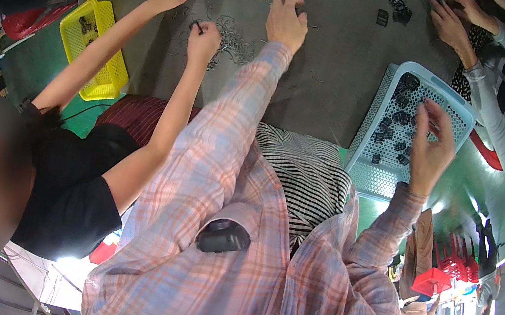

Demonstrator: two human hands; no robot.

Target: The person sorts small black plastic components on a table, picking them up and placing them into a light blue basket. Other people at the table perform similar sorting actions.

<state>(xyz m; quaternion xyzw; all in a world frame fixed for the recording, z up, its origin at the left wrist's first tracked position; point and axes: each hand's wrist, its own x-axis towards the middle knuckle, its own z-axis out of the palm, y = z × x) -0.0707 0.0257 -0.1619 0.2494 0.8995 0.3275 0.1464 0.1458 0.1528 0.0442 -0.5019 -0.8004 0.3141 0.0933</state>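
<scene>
My left hand reaches out over the grey table, fingers curled in. A bit of something dark shows by its fingertips, too small to name. Just left of it lies a loose pile of thin wire hooks. Over the right part of a light blue plastic basket hovers my right hand, its thumb and fingers apart with nothing visible between them. Several small black buckle-like pieces lie in that basket.
A co-worker at my left handles small dark pieces beside the wire pile. Beyond that person's arm stands a yellow basket. More black pieces lie at the far right of the table, near another worker's hands.
</scene>
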